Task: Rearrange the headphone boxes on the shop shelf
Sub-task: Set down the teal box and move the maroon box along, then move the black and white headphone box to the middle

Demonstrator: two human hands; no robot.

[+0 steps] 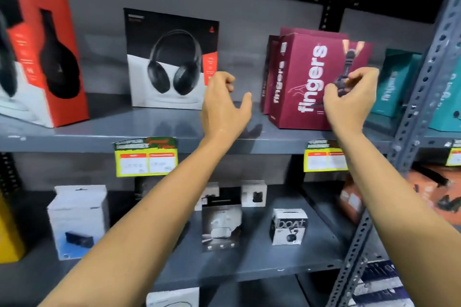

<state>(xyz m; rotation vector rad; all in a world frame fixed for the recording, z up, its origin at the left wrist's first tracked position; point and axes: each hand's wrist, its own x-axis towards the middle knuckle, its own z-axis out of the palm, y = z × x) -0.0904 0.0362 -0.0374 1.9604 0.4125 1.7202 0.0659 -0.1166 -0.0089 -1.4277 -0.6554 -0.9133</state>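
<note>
Across the upper shelf (124, 129), right of centre in the frame, stands a maroon box (309, 82) with "fingers" printed in white up its front and again on its narrow side, beside a picture of dark headphones. At least one more maroon box (268, 70) of the same kind stands tucked just behind it, showing only an edge with the same word. The right hand (351, 99) is in front of the front box's lower right part, fingers curled; whether they actually pinch the box cannot be told. The left hand (224, 104) hovers apart from every box, between the maroon ones and a black-and-white box (169, 60), with the thumb spread and fingers loosely bent, holding nothing.

That black-and-white box at the upper middle shows large black over-ear headphones and a red strip on its right edge; its small print is too blurred to read. At the upper left a bigger red box (47, 45) shows the same sort of headphones. At the far right, two teal boxes (396, 82) also read "fingers".

Two yellow price tags (146, 157) hang from the upper shelf's front edge, their writing unreadable. On the lower shelf, one small white box (289, 227) reads "boAt", among several other small packs.
</note>
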